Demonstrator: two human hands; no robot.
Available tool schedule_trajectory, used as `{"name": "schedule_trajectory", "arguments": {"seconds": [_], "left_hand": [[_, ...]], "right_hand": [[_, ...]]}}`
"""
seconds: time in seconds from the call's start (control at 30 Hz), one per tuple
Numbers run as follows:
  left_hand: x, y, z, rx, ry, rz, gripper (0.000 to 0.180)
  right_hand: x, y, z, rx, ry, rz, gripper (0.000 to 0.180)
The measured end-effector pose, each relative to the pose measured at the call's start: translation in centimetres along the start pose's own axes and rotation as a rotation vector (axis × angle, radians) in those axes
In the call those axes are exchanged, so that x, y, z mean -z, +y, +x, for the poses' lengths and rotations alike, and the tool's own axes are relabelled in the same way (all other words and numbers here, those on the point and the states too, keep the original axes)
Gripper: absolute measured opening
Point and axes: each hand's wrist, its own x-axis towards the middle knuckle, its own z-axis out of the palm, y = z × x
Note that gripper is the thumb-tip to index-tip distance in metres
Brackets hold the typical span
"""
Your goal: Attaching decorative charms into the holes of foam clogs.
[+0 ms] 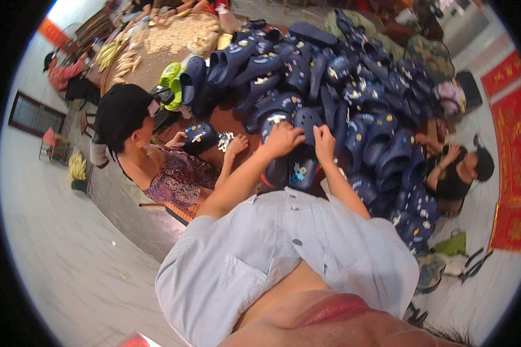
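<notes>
My left hand (282, 140) reaches over a navy clog that has white charms (276, 117) on its upper. Its fingers are bent and somewhat apart, and I see nothing held in them. Just to the right, my right hand (325, 143) is pinched closed beside another navy clog (308, 120) with round holes; whatever sits between the fingertips is too small to make out. Closer to my body lies a navy clog with a light-blue charm (299, 173). Both hands are above the table, in front of my light shirt.
A large heap of navy clogs (382, 92) covers the table's right side. On my left, a person in a black cap (121, 115) handles a charmed clog (200, 136) and white pieces (226, 140). Lime-green clogs (171, 84) lie beyond. Another person (460, 168) sits at right.
</notes>
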Motion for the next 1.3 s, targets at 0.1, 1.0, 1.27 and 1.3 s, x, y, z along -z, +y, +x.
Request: {"name": "schedule_trajectory", "arguments": {"seconds": [0.1,1.0,1.27,1.3], "left_hand": [[0.2,-0.4,1.4,-0.031,0.169,0.125,0.035],[-2.7,-3.3,2.3,0.143,0.053,0.160,0.023],[0.4,-0.5,2.3,0.042,0.323,0.076,0.019],[0.7,-0.2,2.1,0.030,0.371,-0.003,0.014]], "right_hand": [[-0.5,-0.2,-0.7,0.094,0.043,-0.066,0.029],[-1.4,-0.8,-1.0,0.194,0.074,-0.247,0.019],[0.0,-0.7,0.0,0.026,0.043,0.106,0.020],[0.4,-1.5,0.0,-0.048,-0.042,0.256,0.021]]}}
